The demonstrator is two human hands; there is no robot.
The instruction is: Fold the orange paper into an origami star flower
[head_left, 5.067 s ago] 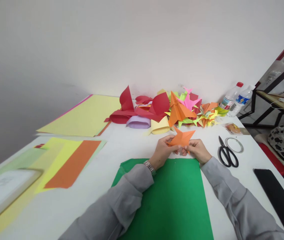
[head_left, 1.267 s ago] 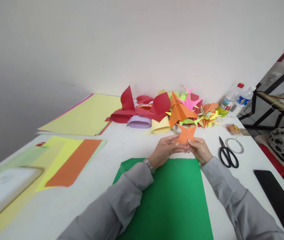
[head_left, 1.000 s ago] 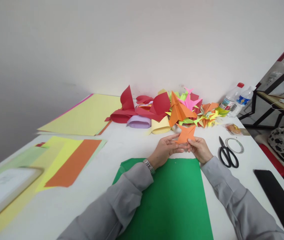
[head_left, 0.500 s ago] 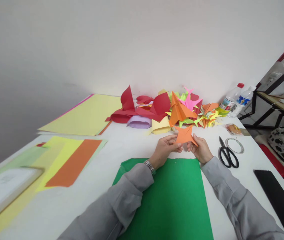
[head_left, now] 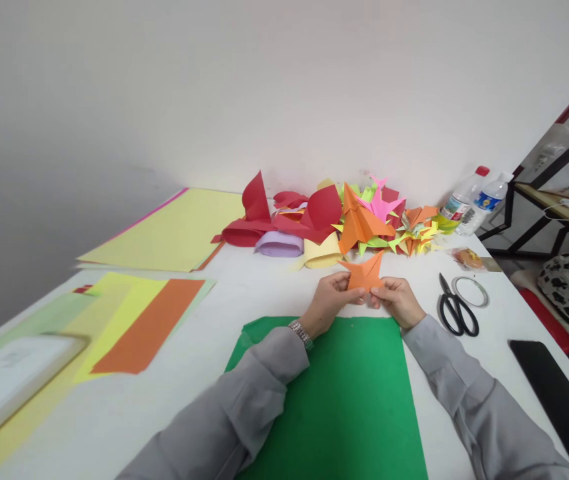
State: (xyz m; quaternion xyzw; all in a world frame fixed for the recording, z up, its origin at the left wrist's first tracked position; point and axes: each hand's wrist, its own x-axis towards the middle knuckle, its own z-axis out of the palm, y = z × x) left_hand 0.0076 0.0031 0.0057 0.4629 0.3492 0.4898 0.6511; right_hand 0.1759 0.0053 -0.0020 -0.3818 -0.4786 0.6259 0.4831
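Note:
An orange folded-paper star (head_left: 365,273) is held up between both hands, its upper points spread to left and right. My left hand (head_left: 328,299) pinches its lower left side, with a metal watch on the wrist. On the other side, my right hand (head_left: 400,300) is closed on the lower right edge, thumb in front. The star's lower points are hidden by my fingers. Beneath my forearms lies a green paper sheet (head_left: 349,393), its upper left corner creased. Behind the hands stands a pile of folded paper pieces, among them an orange paper plane (head_left: 359,223).
Black-handled scissors (head_left: 457,310) and a tape roll (head_left: 471,292) lie right of my hand, with a black phone-like slab (head_left: 554,400) nearer. Two bottles (head_left: 484,203) stand at the back right. Coloured sheets (head_left: 149,327) and a white box (head_left: 19,373) are on the left.
My right hand has moved left and its grip has shifted from the star's right point to its lower edge. The star now tilts, its lower points covered by fingers.

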